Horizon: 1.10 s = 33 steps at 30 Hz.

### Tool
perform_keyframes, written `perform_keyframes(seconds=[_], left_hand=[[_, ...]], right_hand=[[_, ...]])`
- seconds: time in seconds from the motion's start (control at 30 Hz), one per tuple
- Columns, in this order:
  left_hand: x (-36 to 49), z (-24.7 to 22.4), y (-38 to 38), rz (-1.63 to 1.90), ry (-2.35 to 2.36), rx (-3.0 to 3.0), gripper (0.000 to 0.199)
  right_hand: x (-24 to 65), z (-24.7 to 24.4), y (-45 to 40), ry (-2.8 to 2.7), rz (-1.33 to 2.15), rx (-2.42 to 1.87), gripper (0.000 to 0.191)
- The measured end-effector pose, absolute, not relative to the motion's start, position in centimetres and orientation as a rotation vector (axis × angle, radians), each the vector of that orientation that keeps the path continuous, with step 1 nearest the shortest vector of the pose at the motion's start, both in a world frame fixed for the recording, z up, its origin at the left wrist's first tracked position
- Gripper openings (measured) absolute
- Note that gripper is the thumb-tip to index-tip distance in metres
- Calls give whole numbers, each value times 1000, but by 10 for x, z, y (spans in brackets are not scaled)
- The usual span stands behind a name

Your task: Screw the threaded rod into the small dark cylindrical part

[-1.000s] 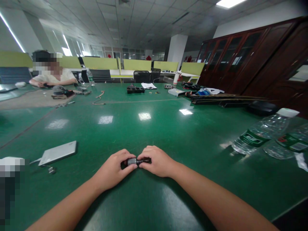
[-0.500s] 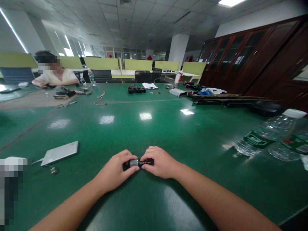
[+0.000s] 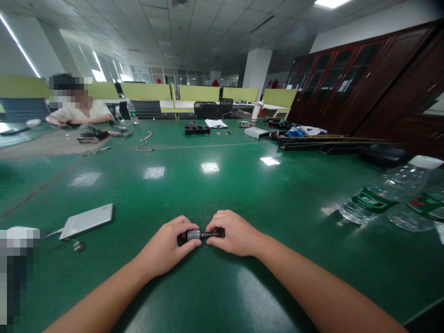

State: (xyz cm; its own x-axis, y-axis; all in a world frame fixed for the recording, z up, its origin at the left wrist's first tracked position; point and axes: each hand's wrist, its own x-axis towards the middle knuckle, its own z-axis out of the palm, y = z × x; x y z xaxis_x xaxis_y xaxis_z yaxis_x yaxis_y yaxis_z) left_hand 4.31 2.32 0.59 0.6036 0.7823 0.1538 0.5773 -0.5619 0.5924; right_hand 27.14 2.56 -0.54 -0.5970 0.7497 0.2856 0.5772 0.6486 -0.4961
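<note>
In front of me, low over the green table (image 3: 180, 194), is a small silver metal cylinder (image 3: 193, 235), like a little motor. A dark, ridged, screw-like shaft (image 3: 205, 235) sticks out of its right end. My left hand (image 3: 169, 242) is closed on the cylinder, thumb on the near side and fingers on the far side. My right hand (image 3: 229, 234) curls its thumb and fingers round the shaft's outer part. The shaft's far tip is in the shadow of my right palm, and the cylinder's left end is partly hidden by my left fingers.
A flat silver box (image 3: 86, 221) with a cable lies to the left. Water bottles (image 3: 376, 196) stand at the right. Farther back are a black tray (image 3: 197, 129), papers (image 3: 216, 123) and long dark strips (image 3: 322, 143). Another person (image 3: 81, 108) sits at the far left.
My right hand has shifted slightly right, away from the cylinder, so more of the ridged shaft shows between the hands. My left hand and the cylinder have hardly moved.
</note>
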Motion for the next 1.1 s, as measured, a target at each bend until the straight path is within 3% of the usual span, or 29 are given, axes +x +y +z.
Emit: perform_keyframes(seconds=[0.57, 1.1], left_hand=[[42, 6, 22, 535, 1101, 2331, 22], [43, 6, 22, 577, 1064, 2368, 21]], right_hand=[[309, 5, 37, -2370, 666, -1265, 11], [267, -3, 24, -2369, 547, -1019, 15]])
